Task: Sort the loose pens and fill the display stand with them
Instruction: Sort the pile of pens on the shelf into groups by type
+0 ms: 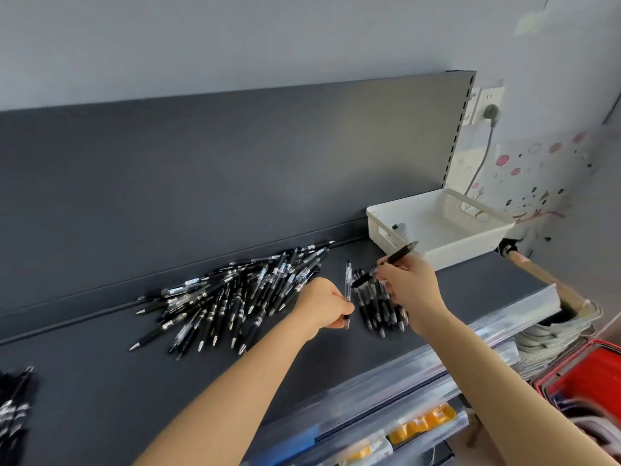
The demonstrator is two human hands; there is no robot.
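Both hands loaded: left hand (327,306) pinches a clear pen (347,284) by its lower end, right hand (410,287) pinches a black pen (400,255) mid-barrel. Shelf (302,364) carries everything. White basket (403,205) sits at 1 o'clock from the right hand. Unsorted pile (242,290) is at 9 o'clock from the left hand, sorted row (376,307) right under the right hand. Suggest: lay black parallel to the row, tips matching; keep clear pens in a separate group.

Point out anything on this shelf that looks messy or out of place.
The big heap of pens on the dark shelf is a jumble, pens crossing at many angles. The small group under the right hand lies roughly parallel. Nothing looks spilled or broken.
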